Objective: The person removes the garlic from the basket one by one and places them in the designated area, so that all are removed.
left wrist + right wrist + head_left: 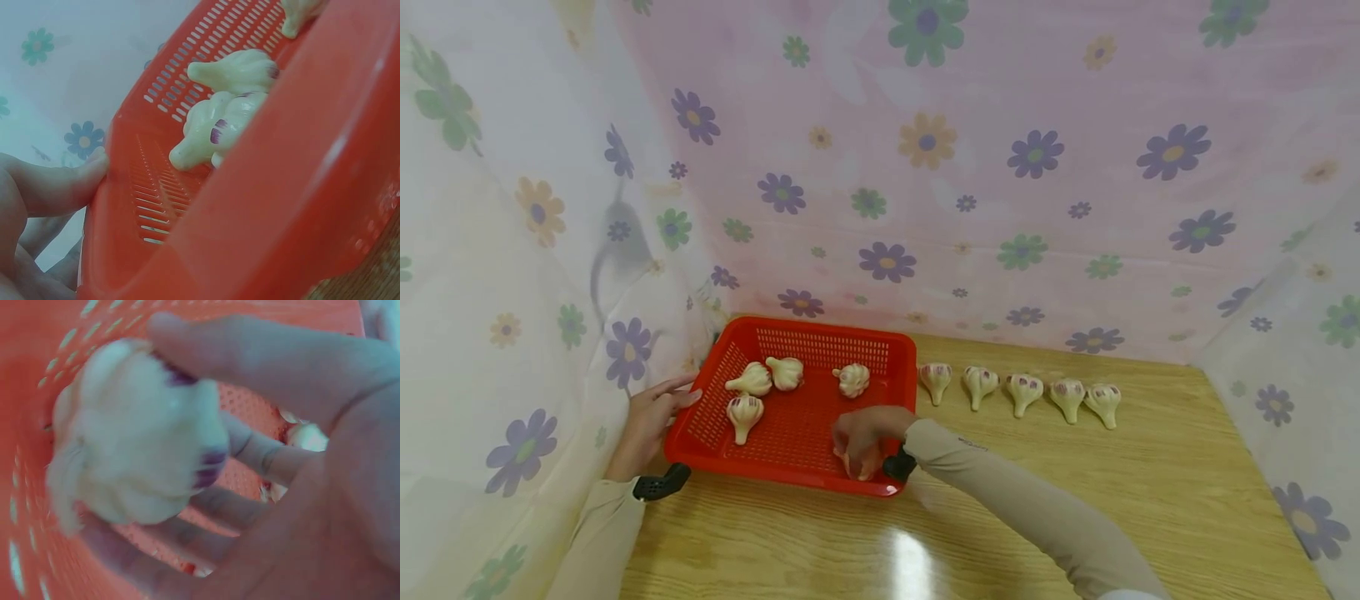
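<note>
A red plastic basket (775, 475) with slotted walls sits at the left of the table. My left hand (651, 417) grips its left side, the thumb (65, 187) lying on the rim and the other fingers outside. Inside the basket's front right corner, my right hand (865, 429) holds a garlic bulb (137, 431), white with purple patches, between thumb and fingers. The head view mostly hides that bulb behind the hand. Three garlic bulbs (751, 380) lie together at the basket's left. Another bulb (852, 380) rests near its back wall.
Right of the basket, several garlic bulbs (1025, 393) form a row on the wooden table (1037, 483), stems toward me. Flower-printed cloth (970, 167) stands behind the table and along both sides. The cloth at the left is close beside my left hand.
</note>
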`<state>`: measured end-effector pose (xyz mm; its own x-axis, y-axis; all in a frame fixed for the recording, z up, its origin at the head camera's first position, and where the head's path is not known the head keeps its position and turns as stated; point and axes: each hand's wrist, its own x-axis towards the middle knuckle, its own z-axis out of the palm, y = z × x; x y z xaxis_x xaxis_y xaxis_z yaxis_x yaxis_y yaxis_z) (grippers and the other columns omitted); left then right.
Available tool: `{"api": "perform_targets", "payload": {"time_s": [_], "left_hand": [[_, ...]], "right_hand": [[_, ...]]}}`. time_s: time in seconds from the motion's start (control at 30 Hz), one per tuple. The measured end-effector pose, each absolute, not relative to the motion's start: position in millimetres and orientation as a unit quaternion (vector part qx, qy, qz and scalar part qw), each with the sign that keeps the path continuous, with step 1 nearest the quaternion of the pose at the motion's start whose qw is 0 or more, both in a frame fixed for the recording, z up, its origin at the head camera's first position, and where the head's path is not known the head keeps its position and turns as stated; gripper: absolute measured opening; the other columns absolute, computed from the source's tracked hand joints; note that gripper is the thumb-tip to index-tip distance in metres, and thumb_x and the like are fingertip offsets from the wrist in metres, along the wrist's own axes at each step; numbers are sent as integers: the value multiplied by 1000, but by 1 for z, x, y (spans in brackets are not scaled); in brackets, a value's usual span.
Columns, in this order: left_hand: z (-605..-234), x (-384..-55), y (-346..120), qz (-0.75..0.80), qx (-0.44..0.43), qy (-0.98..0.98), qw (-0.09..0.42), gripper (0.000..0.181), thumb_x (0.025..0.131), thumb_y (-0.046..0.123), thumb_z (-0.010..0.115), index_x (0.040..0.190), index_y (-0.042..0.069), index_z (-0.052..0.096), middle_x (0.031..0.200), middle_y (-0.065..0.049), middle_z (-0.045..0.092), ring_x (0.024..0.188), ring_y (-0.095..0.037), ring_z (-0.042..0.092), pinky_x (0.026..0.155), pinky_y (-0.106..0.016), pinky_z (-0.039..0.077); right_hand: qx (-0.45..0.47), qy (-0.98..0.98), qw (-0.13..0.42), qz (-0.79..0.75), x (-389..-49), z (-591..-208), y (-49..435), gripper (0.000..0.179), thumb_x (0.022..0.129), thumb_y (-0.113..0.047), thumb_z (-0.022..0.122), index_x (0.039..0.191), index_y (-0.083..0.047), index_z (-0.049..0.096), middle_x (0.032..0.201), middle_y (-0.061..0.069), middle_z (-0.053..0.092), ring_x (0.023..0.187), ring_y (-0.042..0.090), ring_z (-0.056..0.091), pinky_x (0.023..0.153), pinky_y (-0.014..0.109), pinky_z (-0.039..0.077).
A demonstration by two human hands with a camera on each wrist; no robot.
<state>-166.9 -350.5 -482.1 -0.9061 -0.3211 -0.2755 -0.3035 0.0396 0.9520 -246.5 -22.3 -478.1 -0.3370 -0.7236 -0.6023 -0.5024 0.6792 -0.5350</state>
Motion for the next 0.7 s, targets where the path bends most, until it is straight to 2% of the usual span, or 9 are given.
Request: {"api": "perform_targets", "payload": {"time_s": [0.1, 0.17, 0.5, 0.7], "left_hand": [[-483, -167, -350, -659, 216, -720, 8, 56, 91, 18, 62, 140, 0, 43, 86, 10, 67, 77, -10, 66, 68, -30, 55], [-482, -167, -350, -660, 216, -720, 8, 56, 91, 17, 62, 141, 0, 42, 85, 10, 67, 77, -11, 66, 68, -31, 55], [-479, -166, -350, -660, 217, -720, 3, 57, 91, 17, 62, 142, 0, 41, 84, 10, 67, 78, -10, 65, 68, -31, 55], [-479, -165, -350, -666, 215, -714, -4, 58, 92, 18, 61, 143, 1, 39, 87, 10, 66, 79, -10, 65, 69, -33, 56]], "right_hand": [[-349, 815, 431, -167, -248, -473, -17, 26, 76, -9, 76, 91, -16, 56, 85, -3, 53, 59, 10, 51, 52, 26, 46], [-332, 813, 435, -200, -248, -469, -13, 33, 75, -6, 77, 100, -14, 57, 96, 1, 55, 61, 14, 57, 54, 29, 50], [-353, 803, 397, -269, -254, -448, 6, 36, 72, -3, 79, 102, -9, 59, 105, 1, 53, 82, 15, 55, 64, 28, 52], [-352, 807, 379, -284, -255, -443, 16, 37, 74, -8, 80, 104, -15, 61, 109, -2, 53, 88, 16, 54, 68, 27, 51]]}}
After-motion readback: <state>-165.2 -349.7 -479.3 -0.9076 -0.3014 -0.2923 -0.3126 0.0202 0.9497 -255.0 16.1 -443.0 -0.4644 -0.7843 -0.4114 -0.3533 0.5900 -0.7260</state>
